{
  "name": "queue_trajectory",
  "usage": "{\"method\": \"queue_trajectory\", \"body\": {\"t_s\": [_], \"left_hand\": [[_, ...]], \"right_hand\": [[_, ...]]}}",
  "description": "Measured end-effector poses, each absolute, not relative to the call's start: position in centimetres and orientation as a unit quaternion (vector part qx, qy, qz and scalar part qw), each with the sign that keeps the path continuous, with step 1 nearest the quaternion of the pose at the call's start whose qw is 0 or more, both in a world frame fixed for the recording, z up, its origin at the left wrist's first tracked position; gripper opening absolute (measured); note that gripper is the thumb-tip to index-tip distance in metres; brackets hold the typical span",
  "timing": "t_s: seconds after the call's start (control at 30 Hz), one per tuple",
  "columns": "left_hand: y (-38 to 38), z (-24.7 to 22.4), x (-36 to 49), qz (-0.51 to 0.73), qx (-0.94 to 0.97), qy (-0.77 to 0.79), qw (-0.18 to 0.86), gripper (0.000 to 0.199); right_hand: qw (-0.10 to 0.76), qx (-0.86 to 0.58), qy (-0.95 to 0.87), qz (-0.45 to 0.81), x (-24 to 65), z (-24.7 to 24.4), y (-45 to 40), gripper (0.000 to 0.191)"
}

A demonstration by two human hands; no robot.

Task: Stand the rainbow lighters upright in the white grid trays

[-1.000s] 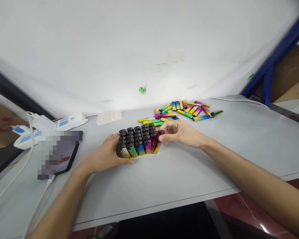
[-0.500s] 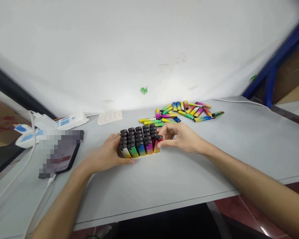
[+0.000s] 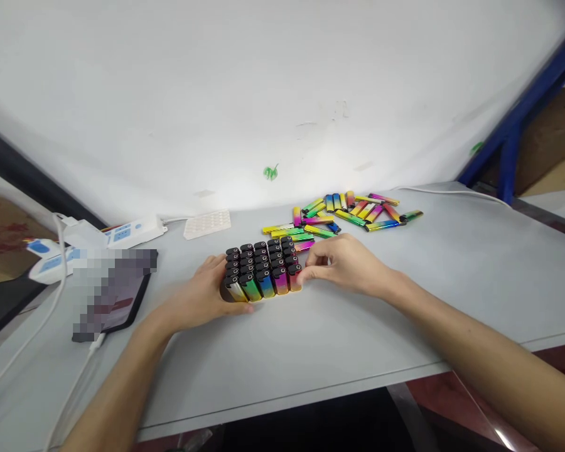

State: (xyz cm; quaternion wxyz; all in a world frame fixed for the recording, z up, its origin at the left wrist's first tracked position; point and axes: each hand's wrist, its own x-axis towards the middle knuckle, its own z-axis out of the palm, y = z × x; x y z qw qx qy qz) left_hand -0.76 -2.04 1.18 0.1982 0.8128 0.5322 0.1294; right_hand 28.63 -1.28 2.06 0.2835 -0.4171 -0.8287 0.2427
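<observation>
Between left hand [image 3: 195, 295] and right hand [image 3: 346, 263], seemingly twenty-five upright lighters [image 3: 262, 267].

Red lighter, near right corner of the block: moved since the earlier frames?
Yes. Against the magenta lighter beside it, the red lighter went down and left; their black tops now sit about level.

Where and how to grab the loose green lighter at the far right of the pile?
I'd pinch the green lighter mid-body, from above on the right, fingers across its narrow width. It lies flat, outer end clear of the pile, black head close to the blue-and-yellow lighter.
</observation>
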Motion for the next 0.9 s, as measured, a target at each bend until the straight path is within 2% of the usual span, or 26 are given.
{"method": "queue_trajectory", "body": {"t_s": [0.17, 0.3, 0.5, 0.6, 0.7, 0.8, 0.9], "left_hand": [[-2.1, 1.1, -0.6, 0.122, 0.817, 0.531, 0.190, 0.073], [-2.7, 1.3, -1.2, 0.116, 0.819, 0.536, 0.170, 0.067], [-4.6, 1.2, -4.2, 0.145, 0.782, 0.589, 0.146, 0.059], [-5.3, 0.8, -5.7, 0.171, 0.738, 0.624, 0.193, 0.051], [-5.3, 0.4, -6.5, 0.213, 0.681, 0.652, 0.257, 0.051], [-4.9, 0.3, -6.7, 0.241, 0.628, 0.682, 0.287, 0.057], [-4.4, 0.2, -6.8, 0.251, 0.601, 0.696, 0.303, 0.062]], "right_hand": [[0.343, -0.455, -0.793, 0.214, 29.3, 1.8, -0.5, 0.056], [0.340, -0.479, -0.799, 0.128, 28.7, 0.6, 1.0, 0.050], [0.239, -0.390, -0.889, -0.028, 22.7, 0.7, 4.8, 0.025], [0.153, -0.372, -0.914, -0.047, 18.4, 1.6, 7.1, 0.028], [0.074, -0.398, -0.912, -0.065, 14.5, 2.1, 9.4, 0.034], [0.044, -0.419, -0.905, -0.057, 11.7, 1.7, 11.1, 0.038], [0.031, -0.443, -0.895, -0.038, 10.1, 1.2, 11.9, 0.031]]}}
